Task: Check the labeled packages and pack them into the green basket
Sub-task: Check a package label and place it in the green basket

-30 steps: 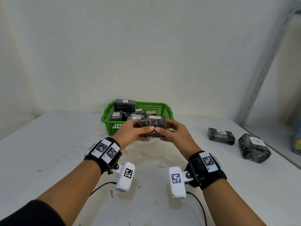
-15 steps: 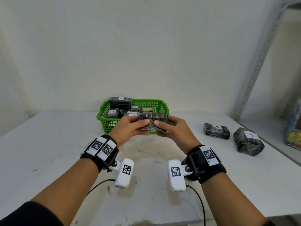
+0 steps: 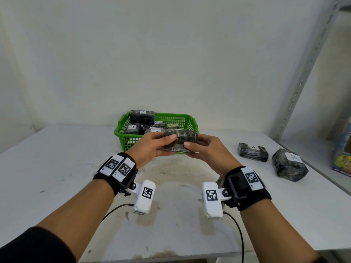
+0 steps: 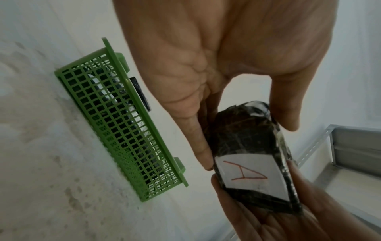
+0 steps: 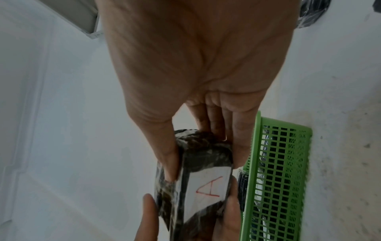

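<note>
Both hands hold one dark wrapped package (image 3: 181, 138) in the air just in front of the green basket (image 3: 131, 142). My left hand (image 3: 152, 147) grips its left end, my right hand (image 3: 205, 149) its right end. The package's white label with a red letter A (image 4: 245, 174) faces away from the head view and shows in both wrist views (image 5: 208, 187). The basket (image 4: 115, 124) holds several dark packages, some with A labels. Two more packages lie on the table at right: one labeled A (image 3: 253, 151) and a bulkier one labeled B (image 3: 289, 165).
The white table (image 3: 57, 168) meets a pale wall behind the basket. A metal shelf upright (image 3: 303, 76) rises at the right, with a colourful box (image 3: 341, 154) on the shelf beyond the table's right edge.
The two hands have kept hold of the package and turned it slightly, staying in front of the basket. The head view has shifted a little.
</note>
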Demonstrator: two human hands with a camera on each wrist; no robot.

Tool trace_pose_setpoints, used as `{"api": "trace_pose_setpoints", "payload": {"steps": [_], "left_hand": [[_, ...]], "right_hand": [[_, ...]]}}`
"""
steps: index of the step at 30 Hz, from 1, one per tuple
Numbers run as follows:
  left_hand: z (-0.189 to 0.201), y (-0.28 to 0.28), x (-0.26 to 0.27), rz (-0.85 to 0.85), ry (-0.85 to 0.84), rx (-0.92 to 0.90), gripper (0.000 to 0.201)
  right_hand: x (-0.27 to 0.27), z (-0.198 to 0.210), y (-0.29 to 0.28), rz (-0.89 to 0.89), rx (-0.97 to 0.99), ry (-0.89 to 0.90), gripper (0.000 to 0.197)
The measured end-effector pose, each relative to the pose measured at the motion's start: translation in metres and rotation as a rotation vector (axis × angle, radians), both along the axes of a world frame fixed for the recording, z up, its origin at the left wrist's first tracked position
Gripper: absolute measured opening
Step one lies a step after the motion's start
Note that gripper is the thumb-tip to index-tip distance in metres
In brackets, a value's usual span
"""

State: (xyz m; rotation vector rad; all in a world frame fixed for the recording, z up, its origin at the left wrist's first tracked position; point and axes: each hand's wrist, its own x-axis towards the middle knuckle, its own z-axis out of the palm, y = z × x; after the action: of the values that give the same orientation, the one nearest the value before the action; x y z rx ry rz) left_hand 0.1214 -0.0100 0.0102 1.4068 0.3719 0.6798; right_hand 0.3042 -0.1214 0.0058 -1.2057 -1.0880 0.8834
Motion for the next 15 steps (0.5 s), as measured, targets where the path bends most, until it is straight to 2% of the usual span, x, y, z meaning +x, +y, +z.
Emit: {"api": "trace_pose_setpoints", "payload": {"steps": [5,10,12,15], "left_hand": [[-0.0020,0.0014,-0.0012,0.028,0.001,0.086,0.051],[-0.0012,0.0007,-0.0031,-0.006,-0.007,0.092,0.051],[-0.0013,0.0019,-0.0037,0.026,0.004,0.167,0.050],[-0.0015,0.0027,-0.0058,0.067,0.021,0.291,0.061]], "right_hand": [[-0.0039,0.0019,0.0017,-0.026,0.005,-0.004,0.036],[-0.0055,0.0021,0.0003,-0.076,0.046,-0.084,0.037],[-0.0064,0.0020,-0.0008,-0.052,0.045,-0.070,0.043],[-0.0094,0.0037,-0.0039,0.043,-0.055,-0.012,0.054]]}}
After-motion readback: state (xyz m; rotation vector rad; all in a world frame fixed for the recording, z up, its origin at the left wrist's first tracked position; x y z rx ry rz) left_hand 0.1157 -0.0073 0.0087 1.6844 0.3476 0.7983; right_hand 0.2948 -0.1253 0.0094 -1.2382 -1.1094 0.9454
